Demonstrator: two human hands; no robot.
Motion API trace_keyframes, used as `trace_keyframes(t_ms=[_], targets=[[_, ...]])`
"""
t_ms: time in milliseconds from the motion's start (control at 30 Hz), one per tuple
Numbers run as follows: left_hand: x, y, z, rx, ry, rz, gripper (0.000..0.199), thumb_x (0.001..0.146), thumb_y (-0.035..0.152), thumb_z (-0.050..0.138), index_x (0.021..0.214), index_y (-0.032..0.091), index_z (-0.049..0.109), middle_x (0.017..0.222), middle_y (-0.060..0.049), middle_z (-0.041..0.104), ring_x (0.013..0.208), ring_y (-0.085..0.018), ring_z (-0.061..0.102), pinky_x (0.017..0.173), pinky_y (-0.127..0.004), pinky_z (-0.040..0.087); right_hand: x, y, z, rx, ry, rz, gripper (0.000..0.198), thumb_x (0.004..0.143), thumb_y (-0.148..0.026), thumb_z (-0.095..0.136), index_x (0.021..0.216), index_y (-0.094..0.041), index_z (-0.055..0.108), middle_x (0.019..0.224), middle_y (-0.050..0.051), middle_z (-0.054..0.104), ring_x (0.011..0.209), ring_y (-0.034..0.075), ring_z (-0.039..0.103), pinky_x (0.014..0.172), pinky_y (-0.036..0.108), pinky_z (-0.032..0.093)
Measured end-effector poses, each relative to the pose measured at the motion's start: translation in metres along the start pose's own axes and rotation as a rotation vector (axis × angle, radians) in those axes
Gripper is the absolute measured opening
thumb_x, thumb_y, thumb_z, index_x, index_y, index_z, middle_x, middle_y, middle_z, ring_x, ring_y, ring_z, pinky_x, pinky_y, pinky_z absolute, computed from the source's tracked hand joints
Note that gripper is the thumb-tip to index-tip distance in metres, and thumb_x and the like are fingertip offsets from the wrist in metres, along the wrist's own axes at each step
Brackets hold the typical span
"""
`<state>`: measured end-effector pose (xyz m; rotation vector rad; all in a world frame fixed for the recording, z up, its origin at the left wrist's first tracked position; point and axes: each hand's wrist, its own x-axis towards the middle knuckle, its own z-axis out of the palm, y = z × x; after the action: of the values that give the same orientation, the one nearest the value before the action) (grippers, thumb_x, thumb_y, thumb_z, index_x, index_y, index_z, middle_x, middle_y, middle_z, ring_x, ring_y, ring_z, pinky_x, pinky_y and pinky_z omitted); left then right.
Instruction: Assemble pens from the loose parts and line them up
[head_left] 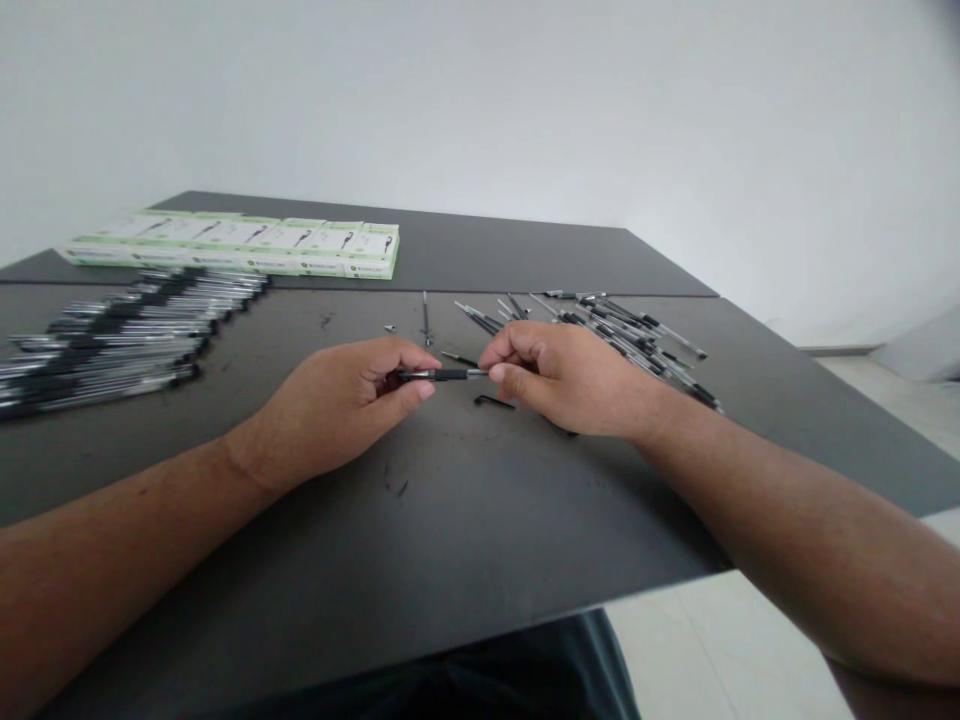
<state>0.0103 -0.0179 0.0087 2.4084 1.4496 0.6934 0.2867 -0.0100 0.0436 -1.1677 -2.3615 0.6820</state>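
Observation:
Between my two hands a pen (450, 375) with a black grip and a clear barrel lies level, just above the table. My left hand (352, 400) pinches its left end between thumb and fingers. On the right end, my right hand (555, 375) closes thumb and forefinger; that tip is hidden by the fingers. Below the pen rests a black pen cap (495, 402) with a clip. Behind it a thin dark refill (459, 358) points toward my right hand. A small silvery tip (390, 328) and another refill (426, 320) lie farther back.
Many clear-and-black pens (142, 330) lie in a row at the left. Behind them stand white and green boxes (240, 245). Loose pen parts (630, 340) are heaped to the right. The dark table (450, 520) has a seam across it and ends at a pale wall.

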Motion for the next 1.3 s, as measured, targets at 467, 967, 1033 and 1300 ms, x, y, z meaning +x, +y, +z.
trace_keyframes(t_ms=[467, 967, 1033, 1300], targets=[[-0.0005, 0.0026, -0.0026, -0.021, -0.027, 0.020, 0.043, 0.098, 0.055, 0.055, 0.120, 0.029, 0.081, 0.093, -0.003, 0.084, 0.092, -0.026, 0.077, 0.088, -0.034, 0.059, -0.0005, -0.0013, -0.0011, -0.038, -0.008, -0.036, 0.014, 0.097, -0.025, 0.067, 0.107, -0.021, 0.075, 0.091, 0.000, 0.080, 0.079, 0.015, 0.070, 0.074, 0.027, 0.045], [0.0005, 0.0020, -0.0014, -0.001, -0.021, 0.018, 0.042, 0.096, 0.053, 0.057, 0.122, 0.030, 0.081, 0.103, -0.003, 0.084, 0.091, -0.026, 0.076, 0.083, -0.035, 0.057, 0.0004, 0.0002, -0.0002, -0.050, -0.017, -0.020, 0.013, 0.096, -0.026, 0.070, 0.107, -0.021, 0.076, 0.089, 0.000, 0.080, 0.078, 0.014, 0.070, 0.073, 0.027, 0.044], [0.0005, 0.0021, -0.0017, 0.004, -0.026, 0.029, 0.043, 0.097, 0.054, 0.056, 0.121, 0.030, 0.081, 0.106, -0.003, 0.085, 0.095, -0.027, 0.076, 0.084, -0.034, 0.057, 0.0004, -0.0003, -0.0012, -0.067, -0.028, -0.030, 0.012, 0.098, -0.026, 0.067, 0.105, -0.021, 0.076, 0.088, -0.001, 0.080, 0.077, 0.014, 0.069, 0.073, 0.027, 0.044], [-0.0002, 0.0011, -0.0014, 0.013, -0.022, 0.038, 0.043, 0.097, 0.054, 0.055, 0.119, 0.030, 0.082, 0.102, -0.003, 0.085, 0.092, -0.025, 0.077, 0.083, -0.034, 0.055, 0.0008, -0.0001, -0.0012, -0.053, -0.039, -0.008, 0.016, 0.100, -0.027, 0.065, 0.111, -0.021, 0.075, 0.088, 0.000, 0.081, 0.077, 0.015, 0.070, 0.074, 0.028, 0.045]])
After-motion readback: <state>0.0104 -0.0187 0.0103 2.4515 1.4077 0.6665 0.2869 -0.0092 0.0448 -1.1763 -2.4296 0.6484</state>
